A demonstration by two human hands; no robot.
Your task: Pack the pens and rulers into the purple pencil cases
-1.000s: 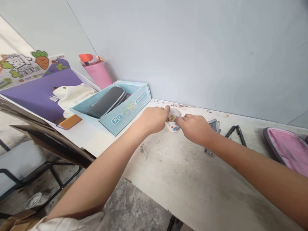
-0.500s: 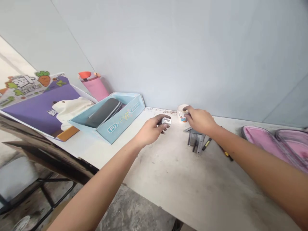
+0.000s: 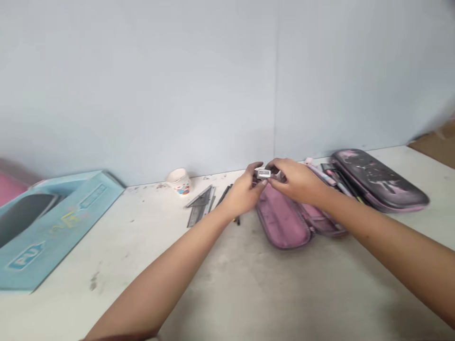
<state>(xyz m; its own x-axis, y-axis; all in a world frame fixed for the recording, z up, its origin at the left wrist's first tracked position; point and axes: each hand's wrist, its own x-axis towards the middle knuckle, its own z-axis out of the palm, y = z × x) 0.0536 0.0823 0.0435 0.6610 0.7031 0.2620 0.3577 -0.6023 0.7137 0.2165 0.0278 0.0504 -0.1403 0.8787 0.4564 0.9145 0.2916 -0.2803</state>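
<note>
My left hand [image 3: 247, 189] is closed around a small white pencil sharpener [image 3: 264, 174], whose metal blade faces me. The fingers of my right hand [image 3: 293, 179] are bent against the right side of the sharpener, so both hands meet on it. A pale bit shows between the right fingers, too blurred to name. Below and behind the hands lies an open pink pencil case [image 3: 284, 227], partly covered by my right forearm. Left of my hands, clear rulers and a set square [image 3: 201, 203] lie on the white table, with dark pens [image 3: 223, 195] beside them.
A patterned paper cup [image 3: 179, 182] stands near the wall. At the right, a black and pink pencil case [image 3: 382, 180] lies by several pens [image 3: 341, 182]. A light blue box [image 3: 67, 222] holds a dark case [image 3: 26, 213] at the left. Brown cardboard [image 3: 435, 144] is at the far right.
My view has turned to the right. My right hand has left the paper cup and come to the sharpener. My left hand, still holding the sharpener, has moved right, over the pink case.
</note>
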